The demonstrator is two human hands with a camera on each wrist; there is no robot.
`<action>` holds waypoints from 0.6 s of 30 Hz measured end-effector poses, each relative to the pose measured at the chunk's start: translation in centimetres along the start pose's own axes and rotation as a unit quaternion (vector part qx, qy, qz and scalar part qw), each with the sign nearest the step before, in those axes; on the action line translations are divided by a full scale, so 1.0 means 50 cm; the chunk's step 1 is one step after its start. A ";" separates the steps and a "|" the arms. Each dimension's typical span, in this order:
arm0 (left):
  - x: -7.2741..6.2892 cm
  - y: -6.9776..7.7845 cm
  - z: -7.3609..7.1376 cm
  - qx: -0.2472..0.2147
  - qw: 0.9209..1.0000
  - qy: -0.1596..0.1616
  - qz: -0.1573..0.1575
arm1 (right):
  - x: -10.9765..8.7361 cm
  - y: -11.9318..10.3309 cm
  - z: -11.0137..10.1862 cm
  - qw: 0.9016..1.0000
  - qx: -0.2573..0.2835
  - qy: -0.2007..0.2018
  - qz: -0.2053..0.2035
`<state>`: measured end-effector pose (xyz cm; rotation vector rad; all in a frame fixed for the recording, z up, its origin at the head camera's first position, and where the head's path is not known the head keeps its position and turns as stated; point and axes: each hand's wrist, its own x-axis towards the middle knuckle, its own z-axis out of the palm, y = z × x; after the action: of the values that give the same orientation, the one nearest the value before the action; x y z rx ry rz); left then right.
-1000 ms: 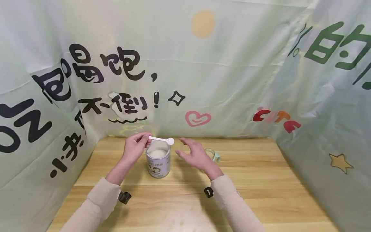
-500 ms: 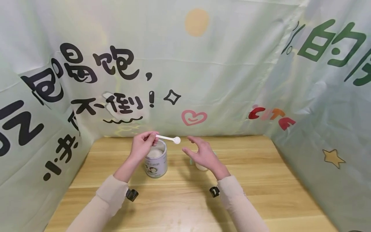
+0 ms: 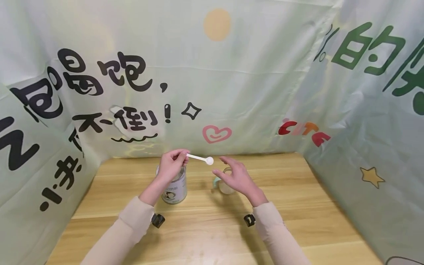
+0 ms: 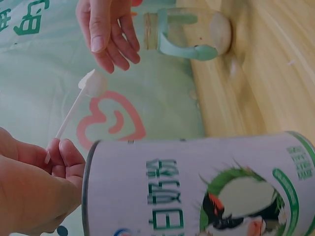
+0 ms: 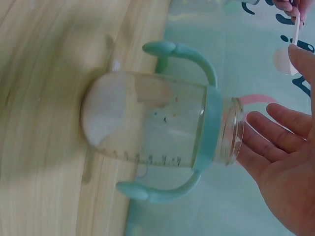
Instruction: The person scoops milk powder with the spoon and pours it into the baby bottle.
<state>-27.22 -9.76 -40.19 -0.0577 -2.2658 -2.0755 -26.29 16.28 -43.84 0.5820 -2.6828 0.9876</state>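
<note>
In the head view, my left hand [image 3: 170, 166] pinches the thin handle of a white measuring scoop [image 3: 209, 161], held level in the air. White powder heaps in the scoop's bowl [image 4: 96, 84] in the left wrist view. Below and behind that hand stands a milk powder can [image 3: 176, 189], partly covered by it, its top uncovered. My right hand [image 3: 240, 177] hovers with fingers spread beside the mouth of a clear baby bottle [image 5: 170, 130] and holds nothing. The bottle has a mint-green collar and two handles, no cap, and white powder [image 5: 104, 108] at its bottom.
Both the can and the bottle stand upright on a wooden table [image 3: 205, 228]. A printed cloth [image 3: 251, 92] hangs behind the table and along its sides. A dark wrist mount [image 3: 158, 221] sits at the left cuff, another [image 3: 249, 220] at the right.
My left hand has carried the filled scoop rightward from over the can to near the bottle. My right hand has shifted a little right, fingers still spread. The head view has turned slightly right.
</note>
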 end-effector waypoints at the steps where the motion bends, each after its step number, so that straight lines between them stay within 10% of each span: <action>1: 0.001 0.000 0.005 -0.001 1.000 -0.001 0.003 | -0.002 0.003 -0.002 1.000 0.000 0.000 0.002; 18: 0.009 -0.006 0.078 -0.021 0.999 -0.026 0.016 | -0.044 0.054 -0.026 0.999 -0.012 0.001 0.037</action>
<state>-27.78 -5.88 -40.77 -0.1496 -2.2352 -2.1296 -25.39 19.64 -45.17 0.4793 -2.7278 0.9712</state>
